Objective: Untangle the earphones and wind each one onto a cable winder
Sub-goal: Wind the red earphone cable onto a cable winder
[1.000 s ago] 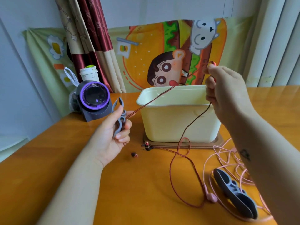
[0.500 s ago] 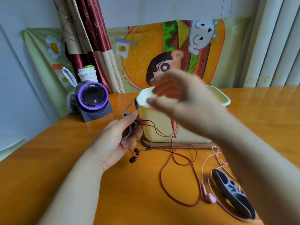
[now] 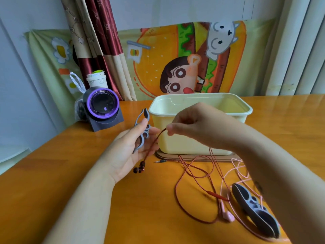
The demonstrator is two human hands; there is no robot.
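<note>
Dark grey oval cable winder (image 3: 255, 209) lies near right on orange wooden counter (image 3: 140, 208), pink earphones (image 3: 228, 216) strewn around it. Just left, red braided earphones (image 3: 217, 196) trail in loose loops. Left hand (image 3: 126, 152) grip clamped on light grey cable winder (image 3: 143, 131), upright. Right hand (image 3: 197, 124) grip pinches red cable beside it; earbuds dangle by left palm. Behind, cream plastic bin (image 3: 193, 143). Purple-ringed device (image 3: 102, 104) far left.

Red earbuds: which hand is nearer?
Left. The left hand, holding the grey winder, has the red earbuds dangling beside its palm; the right hand pinches their cable higher up.
</note>
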